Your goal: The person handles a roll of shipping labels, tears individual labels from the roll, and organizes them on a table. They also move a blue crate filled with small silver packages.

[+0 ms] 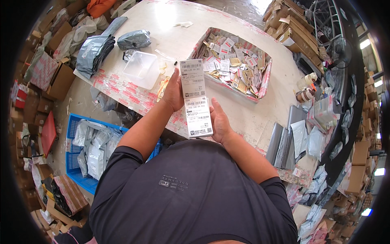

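Cluttered storeroom, with parcels [94, 53] on a pale table [250, 116]. Over its near edge, a person's left hand [174, 92] grips a strip of white labels [198, 116] by the left side; the right hand [220, 124] lies along the right side, its hold unclear. Held flat, thumbs clear of the print, the strip should stay readable and uncreased.

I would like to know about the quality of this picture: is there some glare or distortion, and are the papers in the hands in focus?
In the head view: glare whitens the far part of the table; the table's edges bow with the fisheye lens, and black surrounds the round image; the printed labels look fairly sharp, without obvious motion blur.
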Demonstrator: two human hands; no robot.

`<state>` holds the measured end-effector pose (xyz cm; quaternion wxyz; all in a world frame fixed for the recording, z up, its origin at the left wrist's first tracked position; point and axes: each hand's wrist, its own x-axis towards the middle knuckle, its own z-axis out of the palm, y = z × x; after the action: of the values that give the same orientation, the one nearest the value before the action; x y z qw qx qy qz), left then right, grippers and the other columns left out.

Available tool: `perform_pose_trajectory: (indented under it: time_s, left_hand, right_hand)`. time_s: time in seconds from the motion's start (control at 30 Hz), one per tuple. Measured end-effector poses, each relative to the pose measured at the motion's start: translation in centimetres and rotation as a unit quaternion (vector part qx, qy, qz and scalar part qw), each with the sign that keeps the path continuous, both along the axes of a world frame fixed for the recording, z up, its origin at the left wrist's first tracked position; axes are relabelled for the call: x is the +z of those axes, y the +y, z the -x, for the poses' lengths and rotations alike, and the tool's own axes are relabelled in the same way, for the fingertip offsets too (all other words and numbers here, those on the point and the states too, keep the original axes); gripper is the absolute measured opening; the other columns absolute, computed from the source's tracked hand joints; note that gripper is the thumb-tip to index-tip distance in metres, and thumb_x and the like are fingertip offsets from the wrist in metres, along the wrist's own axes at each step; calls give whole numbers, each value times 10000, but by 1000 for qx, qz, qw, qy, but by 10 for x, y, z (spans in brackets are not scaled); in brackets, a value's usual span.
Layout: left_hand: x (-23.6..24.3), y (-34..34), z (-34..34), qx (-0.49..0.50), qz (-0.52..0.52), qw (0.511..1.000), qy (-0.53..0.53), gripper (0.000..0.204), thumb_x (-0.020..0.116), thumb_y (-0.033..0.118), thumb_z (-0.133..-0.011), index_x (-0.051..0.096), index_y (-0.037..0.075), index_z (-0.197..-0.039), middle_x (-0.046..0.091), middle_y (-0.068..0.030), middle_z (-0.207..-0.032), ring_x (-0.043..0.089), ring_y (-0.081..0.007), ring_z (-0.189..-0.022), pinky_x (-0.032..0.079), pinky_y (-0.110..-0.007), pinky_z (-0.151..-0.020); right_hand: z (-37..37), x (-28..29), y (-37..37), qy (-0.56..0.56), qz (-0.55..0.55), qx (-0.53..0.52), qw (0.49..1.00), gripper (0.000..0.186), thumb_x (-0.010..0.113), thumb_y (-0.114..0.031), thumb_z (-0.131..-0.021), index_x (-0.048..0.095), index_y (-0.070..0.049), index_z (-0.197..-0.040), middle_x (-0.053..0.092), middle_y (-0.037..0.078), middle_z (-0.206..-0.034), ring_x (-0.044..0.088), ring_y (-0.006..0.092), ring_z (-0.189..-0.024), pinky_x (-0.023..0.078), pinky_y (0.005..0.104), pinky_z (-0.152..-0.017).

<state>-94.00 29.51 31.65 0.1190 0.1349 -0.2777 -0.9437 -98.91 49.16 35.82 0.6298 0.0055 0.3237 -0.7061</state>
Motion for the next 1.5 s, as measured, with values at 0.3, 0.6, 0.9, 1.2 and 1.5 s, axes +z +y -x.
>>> perform_pose_trajectory:
  time_s: [0.3, 0.6, 0.9, 1.2, 1.5]
  left_hand:
    - [-4, -4, 2, 9, -17, 1000, 11, 794, 357, 714, -977, 520, 65, -1403, 637, -146, -1295, 625, -310, -1182, 507, -488, -1021]
    - [1, -1, 1, 7, 4, 1000, 1, 824, 370, 727, -964, 496, 57, -1427, 618, -174, -1330, 613, -345, -1215, 479, -526, -1058]
    - [3, -1, 0, 0, 14, 1000, 6, 838, 366, 740, -959, 484, 59, -1432, 626, -170, -1313, 616, -332, -1212, 482, -532, -1049]
    - [-5, -7, 4, 6, -4, 1000, 3, 859, 385, 747, -948, 479, 46, -1436, 618, -180, -1323, 622, -361, -1194, 496, -557, -1029]
    - [-3, -6, 4, 9, 6, 1000, -4, 826, 358, 734, -965, 495, 65, -1430, 626, -160, -1317, 613, -339, -1209, 479, -529, -1052]
  right_hand:
    - [2, -41, 4, 49, -88, -5, 995, 516, 456, -370, -1047, 498, 49, -1344, 669, 206, -1181, 708, 309, -1022, 598, 466, -902]
    - [-2, -33, 3, 134, -118, 7, 984, 441, 529, -288, -1023, 527, 44, -1313, 679, 193, -1173, 716, 287, -999, 617, 431, -858]
    - [1, -7, -3, 25, -1, 5, 1000, 544, 418, -433, -1056, 538, 28, -1319, 683, 185, -1167, 707, 284, -1033, 601, 446, -890]
    - [4, -23, 1, 22, -67, -18, 997, 491, 458, -370, -1051, 531, 35, -1319, 685, 188, -1159, 717, 290, -988, 606, 464, -859]
    - [-1, -33, -1, 148, -123, -8, 981, 453, 545, -337, -1019, 538, 18, -1301, 676, 230, -1147, 721, 325, -966, 615, 474, -849]
